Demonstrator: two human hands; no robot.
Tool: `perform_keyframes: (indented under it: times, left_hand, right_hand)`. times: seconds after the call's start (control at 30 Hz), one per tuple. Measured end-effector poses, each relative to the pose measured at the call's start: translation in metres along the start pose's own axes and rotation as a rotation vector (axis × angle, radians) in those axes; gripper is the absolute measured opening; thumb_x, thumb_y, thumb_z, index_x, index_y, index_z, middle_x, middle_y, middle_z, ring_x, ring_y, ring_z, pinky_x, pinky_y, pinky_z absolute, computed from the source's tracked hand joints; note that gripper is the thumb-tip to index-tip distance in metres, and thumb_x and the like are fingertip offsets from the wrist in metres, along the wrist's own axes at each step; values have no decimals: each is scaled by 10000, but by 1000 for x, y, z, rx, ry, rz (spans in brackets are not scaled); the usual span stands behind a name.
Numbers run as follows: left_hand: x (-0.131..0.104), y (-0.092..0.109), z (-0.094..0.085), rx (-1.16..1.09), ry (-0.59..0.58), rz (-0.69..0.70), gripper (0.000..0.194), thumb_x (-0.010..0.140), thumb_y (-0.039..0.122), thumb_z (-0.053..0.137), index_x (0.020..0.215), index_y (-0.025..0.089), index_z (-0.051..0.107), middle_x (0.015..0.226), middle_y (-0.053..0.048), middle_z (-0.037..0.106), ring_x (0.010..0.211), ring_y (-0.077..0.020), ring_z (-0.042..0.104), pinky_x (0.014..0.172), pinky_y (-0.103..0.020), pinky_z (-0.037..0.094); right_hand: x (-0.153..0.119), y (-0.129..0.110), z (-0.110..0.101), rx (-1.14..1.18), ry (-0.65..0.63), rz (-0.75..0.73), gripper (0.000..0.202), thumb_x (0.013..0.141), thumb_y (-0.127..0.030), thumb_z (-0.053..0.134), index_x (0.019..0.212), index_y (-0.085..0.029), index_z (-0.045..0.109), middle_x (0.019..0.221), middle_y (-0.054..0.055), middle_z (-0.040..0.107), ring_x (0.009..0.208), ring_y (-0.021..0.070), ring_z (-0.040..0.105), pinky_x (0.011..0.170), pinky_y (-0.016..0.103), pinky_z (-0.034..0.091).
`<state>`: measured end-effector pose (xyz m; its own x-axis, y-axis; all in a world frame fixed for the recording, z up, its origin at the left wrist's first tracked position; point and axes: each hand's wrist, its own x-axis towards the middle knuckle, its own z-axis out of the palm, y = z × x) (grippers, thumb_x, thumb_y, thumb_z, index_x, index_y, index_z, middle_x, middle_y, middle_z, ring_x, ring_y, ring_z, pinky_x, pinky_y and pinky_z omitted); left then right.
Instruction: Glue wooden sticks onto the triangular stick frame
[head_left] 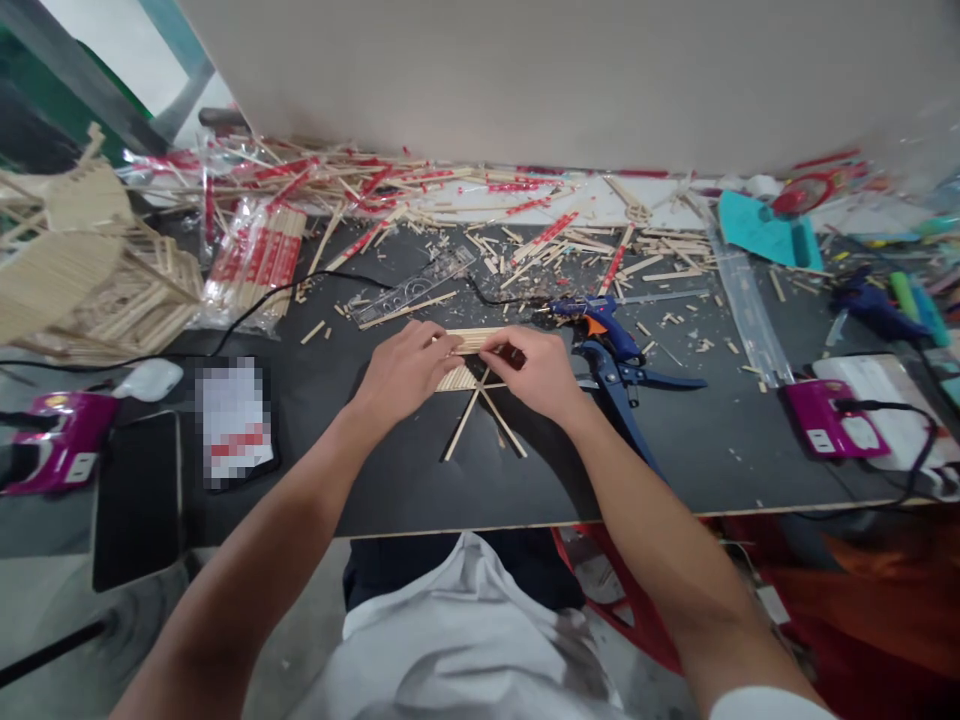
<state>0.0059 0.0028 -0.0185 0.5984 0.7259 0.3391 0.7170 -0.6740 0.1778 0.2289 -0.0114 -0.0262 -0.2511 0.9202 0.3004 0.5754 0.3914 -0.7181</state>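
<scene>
A small piece made of thin wooden sticks lies on the dark table top, with a panel of side-by-side sticks and two bare sticks spreading toward the table's front edge. My left hand rests on the left part of the panel, its fingers bent together over the sticks. From the right, my right hand pinches at the panel's right part. Its thumb and forefinger meet close to the left fingertips, and whatever is between them is too small to make out.
Behind the hands lie a blue glue gun, blue cutters and scattered stick offcuts. Bagged sticks, a larger stick model and two phones are at left. A purple power block sits at right.
</scene>
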Motion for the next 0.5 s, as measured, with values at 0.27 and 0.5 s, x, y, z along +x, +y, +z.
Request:
perform_keyframes:
  times: [0.27, 0.5]
  left_hand:
    - [1, -5, -2, 52, 20, -70, 337, 1061, 273, 432, 1011, 181, 753, 920, -98, 733, 902, -249, 638, 819, -378, 502]
    - [-3, -11, -9, 153, -13, -375, 239, 995, 261, 553, 1072, 152, 751, 1016, -146, 715, 1019, -323, 650, 846, -421, 517]
  right_hand:
    - [14, -13, -27, -102, 17, -68, 186, 969, -347, 603, 997, -220, 736, 1042, 78, 757, 875, 221, 680, 802, 370, 534]
    - [106, 68, -81, -549, -73, -20, 127, 904, -176, 653, 914, -172, 780, 882, 96, 727, 888, 265, 662, 907, 464, 481]
